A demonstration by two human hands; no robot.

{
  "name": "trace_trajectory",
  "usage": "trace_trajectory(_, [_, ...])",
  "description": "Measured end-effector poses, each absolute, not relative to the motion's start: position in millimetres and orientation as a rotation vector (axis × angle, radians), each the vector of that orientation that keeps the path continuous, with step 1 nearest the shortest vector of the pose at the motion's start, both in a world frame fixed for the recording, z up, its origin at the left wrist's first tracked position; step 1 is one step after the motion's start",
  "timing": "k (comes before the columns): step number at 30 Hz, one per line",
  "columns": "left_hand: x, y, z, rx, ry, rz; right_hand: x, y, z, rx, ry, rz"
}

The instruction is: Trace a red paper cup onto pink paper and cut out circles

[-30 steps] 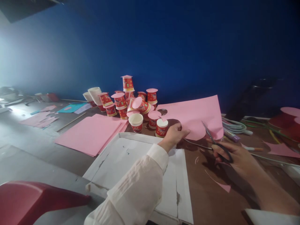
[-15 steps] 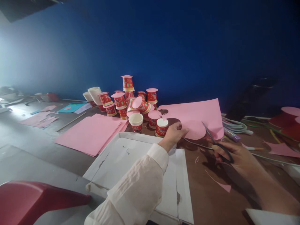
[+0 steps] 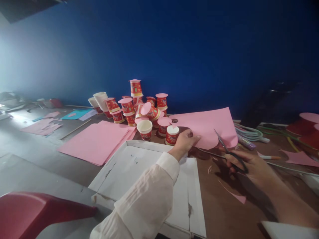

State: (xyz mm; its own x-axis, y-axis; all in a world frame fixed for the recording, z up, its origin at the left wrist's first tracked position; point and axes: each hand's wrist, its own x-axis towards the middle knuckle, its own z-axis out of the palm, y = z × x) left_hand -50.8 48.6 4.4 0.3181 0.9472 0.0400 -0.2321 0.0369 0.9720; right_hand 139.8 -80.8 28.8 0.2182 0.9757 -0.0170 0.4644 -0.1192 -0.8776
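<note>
My left hand pinches the lower left edge of a pink paper sheet, raised off the table and cut with rounded openings. My right hand is closed round the handles of a pair of black-handled scissors. Their blades reach up to the sheet's lower edge, beside a rounded flap. Just left of my left hand stands a red paper cup with its white base up. Next to it is an upright white-lined cup.
Several red cups topped with pink discs are stacked by the blue wall. A pile of pink sheets and a white box lid lie left of my hands. Coiled cable and a paper scrap lie to the right.
The raised pink sheet has shifted and tilted slightly, its top right corner a little lower. Both hands stay almost in place, with the scissors still at the lower edge.
</note>
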Motion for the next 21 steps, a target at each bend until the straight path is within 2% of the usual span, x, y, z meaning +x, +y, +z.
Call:
trace_trajectory(5, [-51.7, 50.9, -0.7, 1.243, 0.835, 1.031, 136.8, -80.9, 33.3, -1.709, -1.291, 0.879])
trace_trajectory(21, [-55.2, 47.9, 6.1, 1.275, 0.845, 0.985, 140.2, -82.1, 32.0, -1.747, -1.410, 0.739])
